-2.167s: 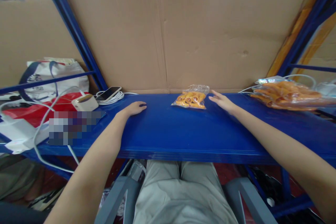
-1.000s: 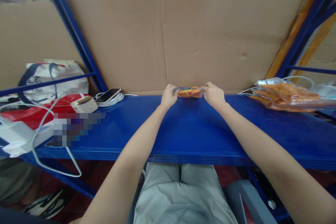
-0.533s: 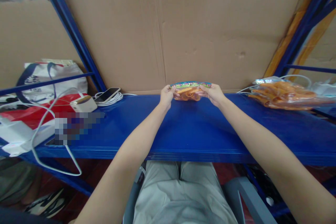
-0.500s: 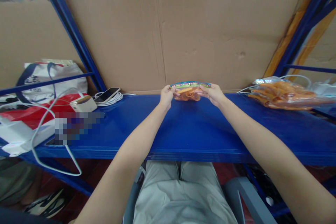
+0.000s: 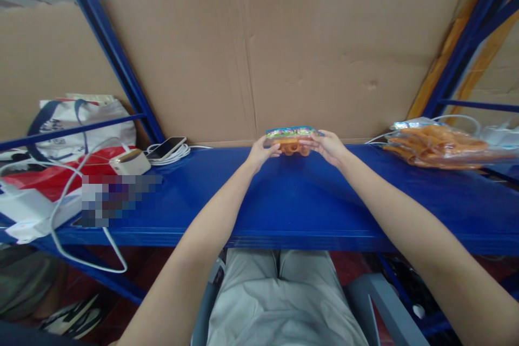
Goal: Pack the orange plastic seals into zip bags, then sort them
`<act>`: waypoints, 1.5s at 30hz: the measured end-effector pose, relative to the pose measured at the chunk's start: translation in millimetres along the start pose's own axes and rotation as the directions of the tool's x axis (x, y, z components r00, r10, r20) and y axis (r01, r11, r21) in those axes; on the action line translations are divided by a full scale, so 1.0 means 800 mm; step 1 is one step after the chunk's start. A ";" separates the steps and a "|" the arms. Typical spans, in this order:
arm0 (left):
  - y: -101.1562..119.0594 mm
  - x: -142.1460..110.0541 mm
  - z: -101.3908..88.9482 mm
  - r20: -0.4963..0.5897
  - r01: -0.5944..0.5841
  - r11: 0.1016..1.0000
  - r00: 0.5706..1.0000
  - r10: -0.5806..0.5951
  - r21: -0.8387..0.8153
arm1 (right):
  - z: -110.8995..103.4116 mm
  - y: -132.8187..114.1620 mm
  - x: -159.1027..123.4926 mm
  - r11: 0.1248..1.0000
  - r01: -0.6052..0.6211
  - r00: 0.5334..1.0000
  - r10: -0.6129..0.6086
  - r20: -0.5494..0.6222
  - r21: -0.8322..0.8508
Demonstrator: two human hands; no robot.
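A small plastic packet (image 5: 292, 140) with a blue and green printed top and orange curled pieces inside is held up at the back of the blue shelf (image 5: 300, 200). My left hand (image 5: 261, 152) grips its left end, thumb and fingers bent around the edge. On the opposite end, my right hand (image 5: 326, 146) pinches the packet between thumb and fingers. The orange pieces show between the two hands, below the printed strip. What exactly the pieces are is too small to tell.
To the right lies a larger clear bag of orange rolled pieces (image 5: 438, 146). On the left are a phone (image 5: 166, 147) on a coiled white cable, a white charger (image 5: 130, 162), a red bag (image 5: 48, 177) and a white tote bag (image 5: 89, 124). Cardboard (image 5: 324, 54) stands behind.
My left fingers have shifted and spread somewhat along the packet's left end. The packet's printed top now looks flatter and less arched. Both hands stay in nearly the same place.
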State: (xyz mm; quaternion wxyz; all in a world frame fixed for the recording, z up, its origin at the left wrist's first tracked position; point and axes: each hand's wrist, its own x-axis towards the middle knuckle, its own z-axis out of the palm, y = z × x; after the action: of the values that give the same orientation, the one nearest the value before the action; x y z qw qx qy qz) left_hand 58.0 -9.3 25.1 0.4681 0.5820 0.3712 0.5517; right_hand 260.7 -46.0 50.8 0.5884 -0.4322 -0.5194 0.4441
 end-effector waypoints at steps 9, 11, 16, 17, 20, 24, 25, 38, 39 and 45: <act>0.000 0.004 0.012 -0.075 0.014 1.000 0.997 -0.016 -0.025 | 0.012 -0.012 -0.005 0.987 0.021 0.999 -0.028 -0.045 -0.157; 0.001 0.007 0.013 -0.080 -0.035 0.996 0.996 0.028 -0.080 | 0.015 -0.013 -0.005 0.985 0.032 0.998 -0.039 -0.043 -0.168; 0.001 0.009 0.006 -0.063 -0.115 0.980 0.992 0.106 -0.162 | 0.012 -0.008 -0.002 0.970 0.152 0.985 -0.166 -0.056 -0.192; 0.002 0.008 0.003 -0.049 -0.108 0.980 0.994 0.102 -0.166 | 0.011 -0.008 -0.001 0.965 0.182 0.979 -0.196 -0.059 -0.188; 0.004 0.003 -0.001 0.019 -0.067 0.988 0.997 0.070 -0.142 | 0.011 -0.007 -0.003 0.975 0.194 0.977 -0.202 -0.063 -0.111; 0.005 -0.004 0.003 0.090 0.007 0.999 0.996 -0.004 -0.036 | 0.012 -0.007 -0.008 0.996 0.094 0.994 -0.093 -0.064 0.009; 0.004 -0.005 0.005 0.093 0.026 1.000 0.995 -0.025 -0.008 | 0.012 -0.006 -0.008 0.997 0.077 0.995 -0.075 -0.058 0.026; 0.007 -0.007 0.021 -0.043 0.095 0.996 0.995 -0.095 -0.004 | 0.007 0.001 -0.005 0.994 -0.083 0.996 0.085 0.020 -0.065; 0.007 -0.006 0.020 -0.034 0.104 0.994 0.994 -0.105 -0.030 | 0.007 -0.001 -0.007 0.992 -0.105 0.993 0.108 0.047 -0.068; 0.003 -0.005 0.014 -0.014 0.112 0.991 0.993 -0.113 -0.070 | 0.005 -0.006 -0.011 0.983 -0.163 0.982 0.169 0.082 -0.082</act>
State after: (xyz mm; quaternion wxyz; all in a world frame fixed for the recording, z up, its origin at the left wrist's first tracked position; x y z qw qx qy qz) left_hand 68.8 -15.1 27.2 0.5150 0.5385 0.3883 0.5422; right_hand 256.1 -55.8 53.8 0.5091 -0.4755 -0.5234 0.4908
